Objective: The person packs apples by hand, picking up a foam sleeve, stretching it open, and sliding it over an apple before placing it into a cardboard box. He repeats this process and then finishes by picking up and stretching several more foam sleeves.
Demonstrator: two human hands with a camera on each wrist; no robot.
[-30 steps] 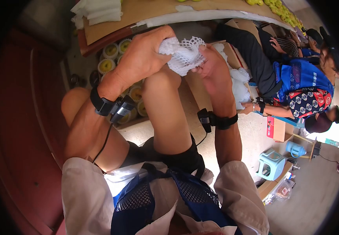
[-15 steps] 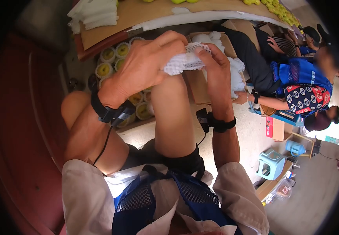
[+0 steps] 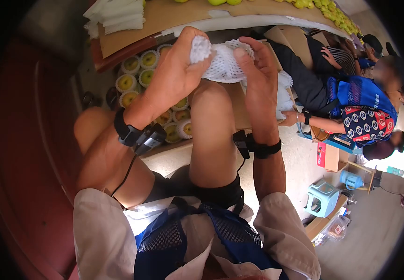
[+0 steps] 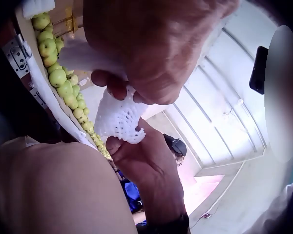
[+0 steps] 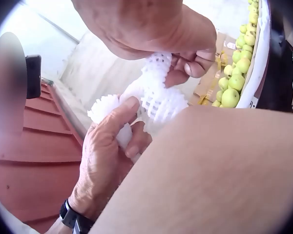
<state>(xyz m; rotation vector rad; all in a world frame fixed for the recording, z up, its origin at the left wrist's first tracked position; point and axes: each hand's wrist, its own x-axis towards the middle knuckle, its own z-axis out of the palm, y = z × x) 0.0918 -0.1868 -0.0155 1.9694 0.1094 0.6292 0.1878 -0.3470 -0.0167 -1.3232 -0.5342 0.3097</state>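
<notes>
White foam netting (image 3: 227, 61) stretches between both hands above the right knee in the head view. The left hand (image 3: 179, 65) grips its left part, and a bunched white end sticks out above the thumb. On the other side the right hand (image 3: 261, 77) pinches the netting between thumb and fingers. In the right wrist view the left hand (image 5: 105, 146) has its thumb pressed on the netting (image 5: 161, 100), while the right hand (image 5: 156, 29) holds the upper end. Whether anything lies inside the netting cannot be told.
Netted yellow-green fruit (image 3: 129, 65) fills a box below the left forearm. A cardboard-topped table (image 3: 174, 16) runs across the far side with a white stack (image 3: 116, 16) and green fruit. Another person in a blue vest (image 3: 358, 93) sits at the right, near a blue stool (image 3: 322, 198).
The hands have moved apart compared with half a second ago, and the netting between them is more spread out. The left hand has turned, so the bunched end shows.
</notes>
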